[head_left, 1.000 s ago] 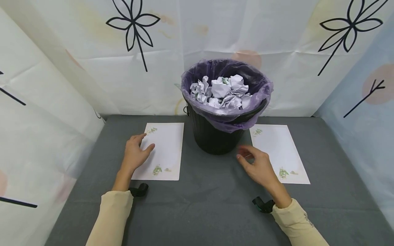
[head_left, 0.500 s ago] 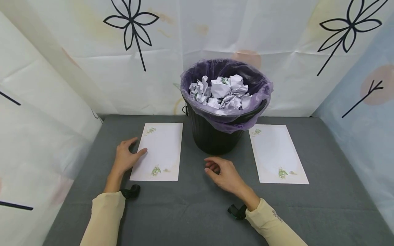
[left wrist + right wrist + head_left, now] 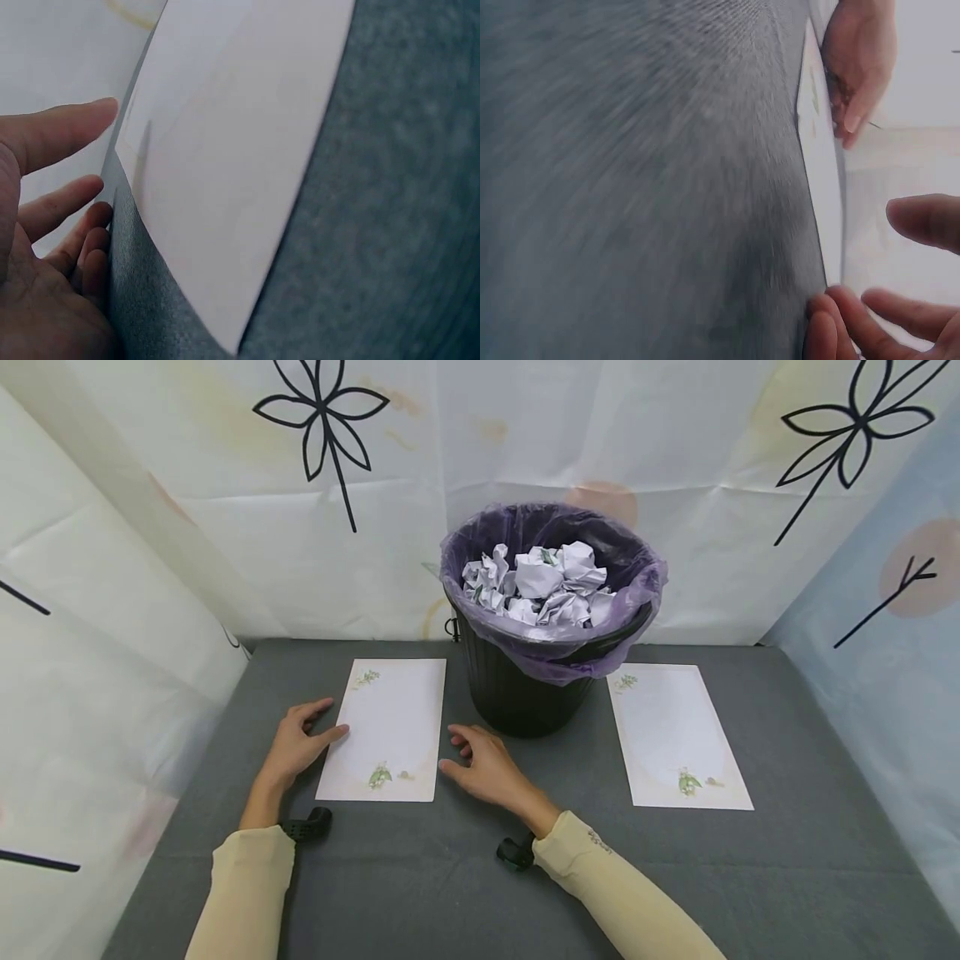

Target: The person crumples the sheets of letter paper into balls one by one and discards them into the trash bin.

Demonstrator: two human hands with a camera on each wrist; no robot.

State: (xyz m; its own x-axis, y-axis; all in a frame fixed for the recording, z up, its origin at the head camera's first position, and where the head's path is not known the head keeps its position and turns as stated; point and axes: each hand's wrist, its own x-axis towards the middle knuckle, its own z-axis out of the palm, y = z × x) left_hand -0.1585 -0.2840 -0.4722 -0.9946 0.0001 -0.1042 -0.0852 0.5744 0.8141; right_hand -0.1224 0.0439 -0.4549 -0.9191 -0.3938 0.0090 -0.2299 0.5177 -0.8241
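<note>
A white sheet of paper [image 3: 390, 718] with small green plant prints lies flat on the left of the table. My left hand [image 3: 294, 746] is at its left edge, thumb tip over the margin, fingers loosely bent and holding nothing. Across from it, my right hand [image 3: 486, 767] hovers by the sheet's right edge, thumb and fingers apart with nothing between them. In the left wrist view the left thumb [image 3: 67, 131] stands away from the fingers beside the paper [image 3: 225, 150]. The right wrist view has the right fingers [image 3: 855, 326] near the paper's end.
A black bin [image 3: 517, 693] with a purple liner [image 3: 637, 585] stands at the back middle, holding several crumpled paper balls [image 3: 538, 577]. A second printed sheet [image 3: 675, 735] lies on the right of the grey tablecloth [image 3: 480, 893]. Patterned white cloth walls [image 3: 510, 435] enclose the back and sides.
My right hand has swept left, from beside the right sheet to the left sheet's right edge. The left hand has drawn back slightly left and down. Both sheets and the bin stay put.
</note>
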